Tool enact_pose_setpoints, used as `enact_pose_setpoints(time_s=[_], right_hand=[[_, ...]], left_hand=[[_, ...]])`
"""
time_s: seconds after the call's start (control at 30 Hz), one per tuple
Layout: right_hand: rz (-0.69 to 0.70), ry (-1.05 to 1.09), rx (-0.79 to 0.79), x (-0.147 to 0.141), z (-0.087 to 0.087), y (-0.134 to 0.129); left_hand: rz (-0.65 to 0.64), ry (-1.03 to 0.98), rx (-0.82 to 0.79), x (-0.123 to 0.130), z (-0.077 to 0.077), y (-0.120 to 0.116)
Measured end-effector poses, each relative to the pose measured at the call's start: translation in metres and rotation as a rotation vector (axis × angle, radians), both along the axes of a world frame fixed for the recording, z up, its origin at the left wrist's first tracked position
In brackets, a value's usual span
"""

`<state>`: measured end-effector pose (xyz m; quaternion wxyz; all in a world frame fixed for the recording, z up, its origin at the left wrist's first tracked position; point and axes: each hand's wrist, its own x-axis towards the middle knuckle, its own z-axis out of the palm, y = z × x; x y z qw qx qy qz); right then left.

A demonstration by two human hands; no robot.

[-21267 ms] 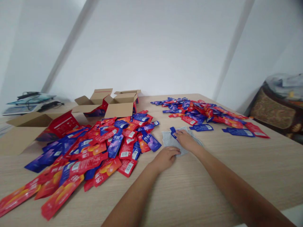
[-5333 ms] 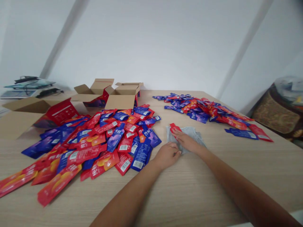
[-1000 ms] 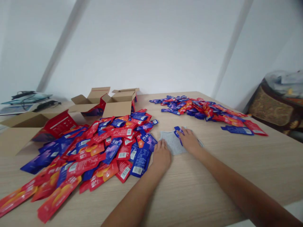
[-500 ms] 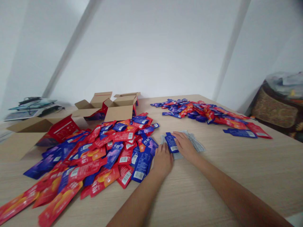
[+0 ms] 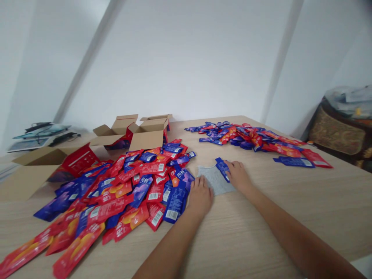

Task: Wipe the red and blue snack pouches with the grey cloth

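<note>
My left hand (image 5: 200, 195) lies with its fingers flat on the left edge of a grey cloth (image 5: 216, 181), beside the near packet pile. At the cloth's right side, my right hand (image 5: 238, 176) has its fingers on a flat blue packet (image 5: 222, 169), which lies tilted over the cloth. The thumb side of that hand and the cloth beneath it are partly hidden. Just left of my left hand is another blue packet (image 5: 175, 204) with a barcode, at the edge of a mixed heap of red packets (image 5: 155, 192) and blue ones.
Open cardboard boxes (image 5: 147, 139) stand behind the left heap, with another open box (image 5: 35, 170) at far left. A second pile of red and blue packets (image 5: 247, 137) lies at the back right. A brown patterned bag (image 5: 337, 133) is beyond the table's right edge.
My right hand has slid to the right with the blue packet, uncovering more of the grey cloth's middle. My left hand has stayed in about the same place.
</note>
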<state>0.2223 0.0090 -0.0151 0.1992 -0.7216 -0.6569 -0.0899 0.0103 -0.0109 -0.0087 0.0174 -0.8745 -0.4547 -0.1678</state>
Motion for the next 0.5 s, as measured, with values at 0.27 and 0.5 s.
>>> enact_pose_setpoints(time_s=[0.27,0.5], right_hand=[[0.248,0.241,0.120,-0.038,0.011,-0.008],[0.199,0.045,-0.201,-0.032,0.005,-0.008]], left_hand=[[-0.426,-0.211,-0.080,0.004,0.000,0.002],[-0.436,-0.351,-0.154,0.001,-0.006,0.006]])
